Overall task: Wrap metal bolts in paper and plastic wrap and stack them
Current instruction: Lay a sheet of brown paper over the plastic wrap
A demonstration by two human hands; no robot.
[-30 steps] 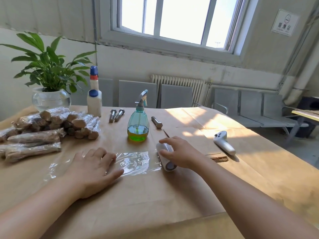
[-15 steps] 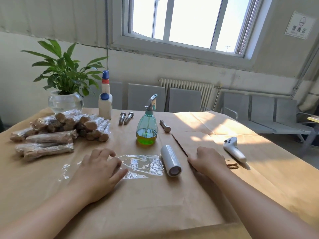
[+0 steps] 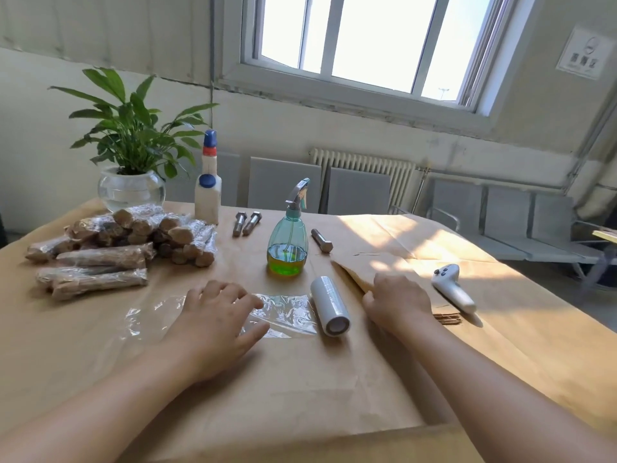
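Left hand (image 3: 213, 325): palm down, fingers spread flat on the plastic wrap sheet (image 3: 287, 315)
Right hand (image 3: 397, 304): fingers curled, gripping the brown paper's edge (image 3: 354, 272)
Wrap roll (image 3: 330, 310): lying on the bench between the hands
Bare bolts (image 3: 246, 223): beyond, near the spray bottle (image 3: 287, 242)

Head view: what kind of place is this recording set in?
Probably a plain office or waiting room used as a makeshift packing bench: a brown-paper-covered table, a row of grey metal waiting seats under a white-framed window, and a white ribbed wall radiator.

Right hand (image 3: 397, 300) fingers hidden under paper edge (image 3: 354, 272); wall sign (image 3: 582, 55) txt unreadable.
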